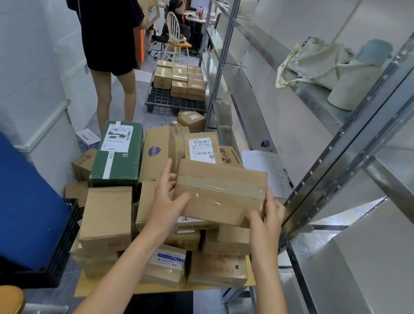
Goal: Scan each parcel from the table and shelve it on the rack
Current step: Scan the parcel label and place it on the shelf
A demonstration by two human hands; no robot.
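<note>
I held the brown parcel (pixel 220 193) above the heap on the table (pixel 251 276), my left hand (pixel 168 195) and right hand (pixel 269 216) clasping its two ends — taped face up, no label showing, so probably it needed turning before scanning — the rack (pixel 336 162) just beside.

The held parcel (pixel 220 193) showed only its taped side, hid the fingertips of the left hand (pixel 169 194) and right hand (pixel 268 216) behind its ends, and covered most of the label on the box beneath (pixel 193 224). A standing person (pixel 106 16) was cut off at the top edge, while the print on the green box (pixel 118 153) was too small to read, and the rack (pixel 337 156) ran off the right edge
</note>
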